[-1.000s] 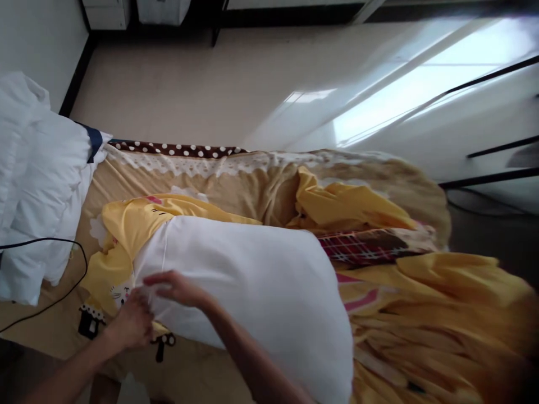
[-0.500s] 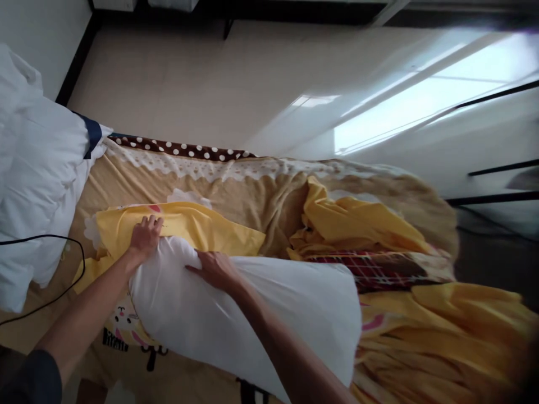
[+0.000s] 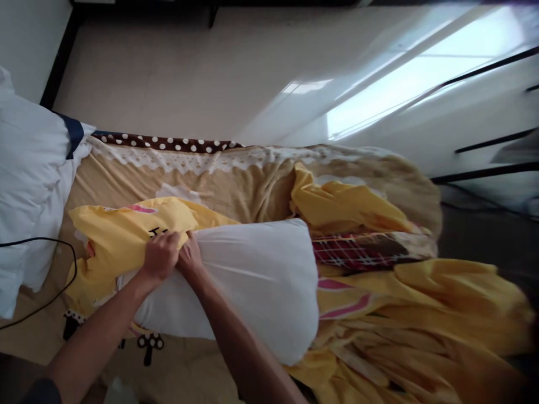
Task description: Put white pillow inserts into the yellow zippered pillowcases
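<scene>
A white pillow (image 3: 256,280) lies across a bed, its left end tucked inside a yellow printed pillowcase (image 3: 118,241). My left hand (image 3: 161,255) is closed on the pillowcase's open edge at the pillow's top left. My right hand (image 3: 190,259) sits right beside it, fingers closed on the same yellow edge against the white pillow. The two hands touch each other. The rest of the pillow sticks out bare to the right.
A tan bedsheet (image 3: 236,191) with lace trim covers the bed. White bedding (image 3: 29,185) is piled at the left with a black cable (image 3: 63,280) over it. A crumpled yellow duvet cover (image 3: 412,314) with a plaid patch fills the right. Pale floor lies beyond.
The pillowcase has been drawn further right over the pillow. My left hand moved right along the yellow edge and my right hand moved left, so both now meet at the edge.
</scene>
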Tool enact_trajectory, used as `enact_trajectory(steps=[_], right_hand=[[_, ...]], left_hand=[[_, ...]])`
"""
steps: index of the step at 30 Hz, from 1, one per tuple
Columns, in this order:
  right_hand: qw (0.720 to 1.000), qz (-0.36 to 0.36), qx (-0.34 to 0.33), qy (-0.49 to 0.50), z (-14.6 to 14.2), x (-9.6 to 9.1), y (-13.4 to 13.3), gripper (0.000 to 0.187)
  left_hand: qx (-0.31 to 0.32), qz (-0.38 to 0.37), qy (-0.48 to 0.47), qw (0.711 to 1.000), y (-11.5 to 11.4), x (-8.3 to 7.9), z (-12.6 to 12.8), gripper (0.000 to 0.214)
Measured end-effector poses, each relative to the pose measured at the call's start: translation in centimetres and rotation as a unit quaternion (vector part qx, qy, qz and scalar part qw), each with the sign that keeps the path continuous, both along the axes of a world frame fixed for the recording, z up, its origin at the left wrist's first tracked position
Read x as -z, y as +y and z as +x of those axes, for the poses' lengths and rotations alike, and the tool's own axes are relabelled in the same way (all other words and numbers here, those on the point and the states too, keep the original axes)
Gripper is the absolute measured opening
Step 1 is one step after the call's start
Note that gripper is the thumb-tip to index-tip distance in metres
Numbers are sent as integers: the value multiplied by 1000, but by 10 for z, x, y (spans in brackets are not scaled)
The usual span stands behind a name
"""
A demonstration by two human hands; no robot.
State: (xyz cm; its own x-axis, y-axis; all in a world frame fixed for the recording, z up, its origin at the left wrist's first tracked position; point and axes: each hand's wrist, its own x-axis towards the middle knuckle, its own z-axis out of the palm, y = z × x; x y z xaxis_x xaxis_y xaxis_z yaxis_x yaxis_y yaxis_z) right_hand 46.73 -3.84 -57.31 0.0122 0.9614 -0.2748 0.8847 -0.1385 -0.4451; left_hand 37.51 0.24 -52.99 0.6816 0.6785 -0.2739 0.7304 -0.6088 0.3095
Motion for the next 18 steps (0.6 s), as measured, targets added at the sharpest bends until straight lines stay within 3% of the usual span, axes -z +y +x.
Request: enact_trajectory(steps=[3, 6, 8, 11, 14, 16, 18], right_hand=[[998, -14, -60, 30, 16, -19, -16, 26], [991, 15, -119, 67, 33, -42, -49, 46], [987, 52, -134, 76, 51, -50, -72, 55], [995, 69, -73, 12, 90, -44, -89, 65], [995, -23, 55, -78, 123, -26, -77, 77], [991, -88, 66, -74, 126, -20, -61, 64], [991, -116, 39, -52, 112, -26, -49, 38]], left_hand=[[-32, -9, 5, 999, 1, 23, -21, 22], [6, -29, -1, 1000, 3, 36, -36, 21], [-25, -25, 8, 999, 4, 40, -39, 23], [-12, -29, 13, 999, 5, 41, -39, 23], [48, -36, 22, 998, 5, 36, -36, 18], [53, -29, 42, 997, 8, 32, -32, 16], [31, -13, 56, 998, 13, 28, -22, 17]])
